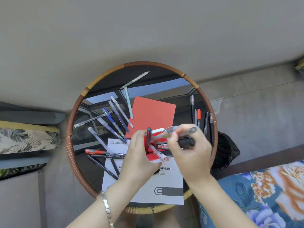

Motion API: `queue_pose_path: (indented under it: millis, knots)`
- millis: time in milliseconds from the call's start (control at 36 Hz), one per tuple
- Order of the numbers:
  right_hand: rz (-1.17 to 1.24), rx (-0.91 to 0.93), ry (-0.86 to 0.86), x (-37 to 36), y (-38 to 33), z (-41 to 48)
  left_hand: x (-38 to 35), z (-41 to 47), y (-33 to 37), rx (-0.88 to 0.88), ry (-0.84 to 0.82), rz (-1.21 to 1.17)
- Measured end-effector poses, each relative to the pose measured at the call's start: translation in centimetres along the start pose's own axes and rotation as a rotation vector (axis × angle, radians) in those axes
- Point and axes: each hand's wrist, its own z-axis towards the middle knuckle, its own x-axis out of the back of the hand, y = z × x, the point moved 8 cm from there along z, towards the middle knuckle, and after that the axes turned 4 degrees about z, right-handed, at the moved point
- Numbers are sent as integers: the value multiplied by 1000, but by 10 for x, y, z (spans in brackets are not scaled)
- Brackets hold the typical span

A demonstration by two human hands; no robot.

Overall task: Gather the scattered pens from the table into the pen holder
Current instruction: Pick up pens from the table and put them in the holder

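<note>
Pens lie scattered over the round glass-topped table with a woven rattan rim [77, 170], most of them to the left of both hands: clear-barrelled ones, a blue pen [109, 116], a red-orange pen [96, 151] and thin black ones. A few more rest by the right rim. At the middle, the left hand [139, 155] is curled around the red and white pen holder [150, 148], which has a dark pen [149, 134] and a pink-tipped white pen [158, 153] in it. The right hand [189, 150] is closed on a thick black marker [186, 142] just beside the holder. A red card [153, 112] and a white printed sheet [148, 190] lie underneath.
</note>
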Motion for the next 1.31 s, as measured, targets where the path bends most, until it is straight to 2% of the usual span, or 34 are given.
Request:
queue_pose_path:
  millis: [111,306,417,611,722,972,1222,1306]
  knots:
    - [21,-181,-74,-18,21,-14,-2,-1,2,-20,26,15]
    - [12,-355,-106,-20,40,-20,-4,3,-2,7,53,25]
    - [-24,-462,-165,-25,60,-23,-15,8,-13,-9,10,42]
    - [-82,-449,-181,-41,64,-26,-25,12,-43,24,-23,0]
    - [-143,-331,-180,-48,52,-23,-16,7,-37,45,-91,-66]
    - [-117,-267,-170,-40,39,-13,16,12,-3,-418,115,169]
    - [-78,-369,-284,-46,44,-13,11,30,-10,-419,116,254]
    - [-179,-280,-309,-47,36,-7,12,28,-4,-401,83,222]
